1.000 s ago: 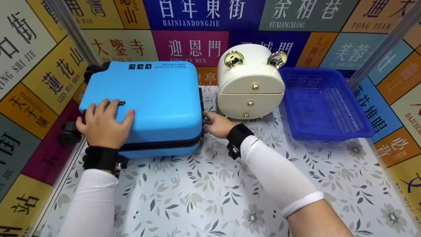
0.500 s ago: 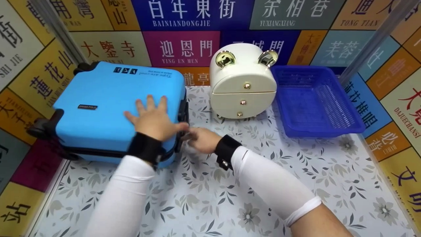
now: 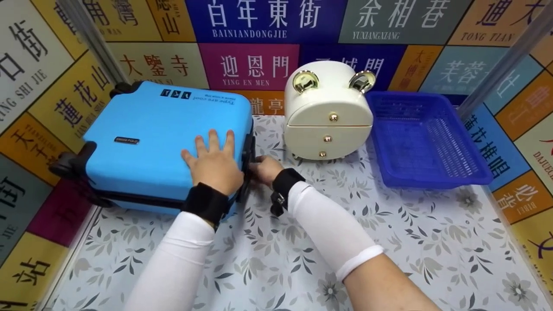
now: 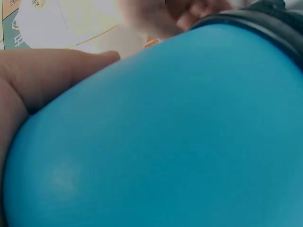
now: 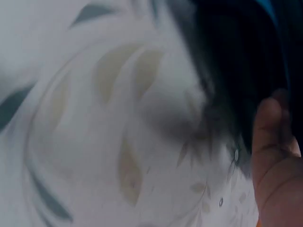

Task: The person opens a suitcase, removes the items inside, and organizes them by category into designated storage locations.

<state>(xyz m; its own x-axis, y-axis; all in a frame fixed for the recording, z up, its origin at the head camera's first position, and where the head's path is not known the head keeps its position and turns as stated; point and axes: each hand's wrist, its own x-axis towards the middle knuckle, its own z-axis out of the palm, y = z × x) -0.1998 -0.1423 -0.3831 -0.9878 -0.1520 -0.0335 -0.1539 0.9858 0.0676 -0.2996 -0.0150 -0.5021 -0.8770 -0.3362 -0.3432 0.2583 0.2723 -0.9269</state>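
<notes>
A light blue hard-shell suitcase (image 3: 151,116) lies flat on the left, with black wheels at its left end and a black seam around its side. My left hand (image 3: 216,168) rests spread on the top near its right end; the left wrist view shows a digit along the blue shell (image 4: 156,132). At the right end, my right hand (image 3: 265,169) touches the black side fittings (image 3: 247,160) with bent fingers. The right wrist view shows the thumb (image 5: 272,127) against that dark part; what the fingertips do there is hidden.
A cream drawer box (image 3: 328,116) with gold ears and round knobs stands at the back, right of the suitcase. Beside it sits a blue plastic basket (image 3: 432,179). Lettered panels (image 3: 246,65) wall the floral-patterned tabletop (image 3: 389,224).
My left hand has moved from the suitcase's left part to its right end. The suitcase has turned slightly, its right end coming nearer. My right hand has shifted left and a little nearer along with it.
</notes>
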